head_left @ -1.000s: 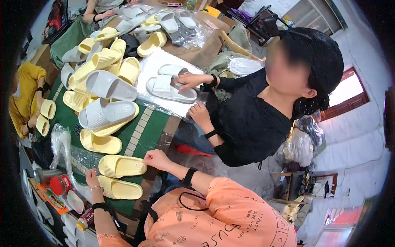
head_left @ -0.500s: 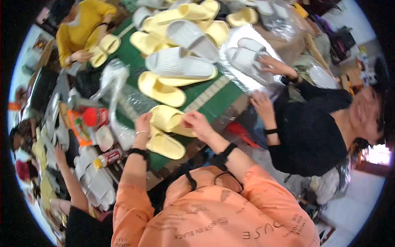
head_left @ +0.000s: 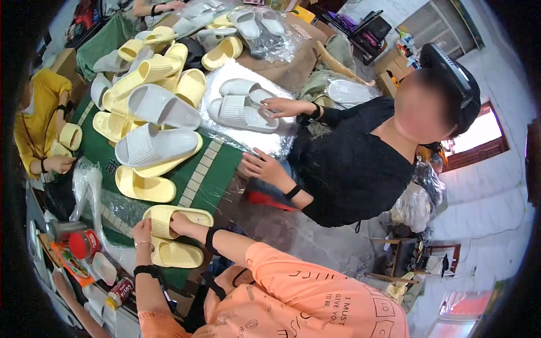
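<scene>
Two yellow slippers lie side by side at the near edge of the green table top. My left hand (head_left: 142, 232) is closed on the toe end of the upper yellow slipper (head_left: 195, 216), beside its ribbed strap. My right hand (head_left: 181, 224) grips the strap at its foot opening; the fingertips are partly hidden inside. Just below, the other yellow slipper (head_left: 179, 254) rests sole down, touching the first. Beyond my hands, a single yellow slipper (head_left: 147, 187) lies next to a grey slipper (head_left: 159, 143), which sits on top of another yellow one.
More grey and yellow slippers (head_left: 152, 70) are heaped farther back. On the right, a person in black touches a grey pair (head_left: 239, 112) on plastic wrap (head_left: 211, 87). At far left, a person in yellow holds slippers. A red-lidded jar (head_left: 84, 244) and a bottle (head_left: 119, 293) stand at left.
The view has swung to the right, shifting the table leftward. My right hand has moved from the strap's side into its opening. The person in black has turned slightly.
</scene>
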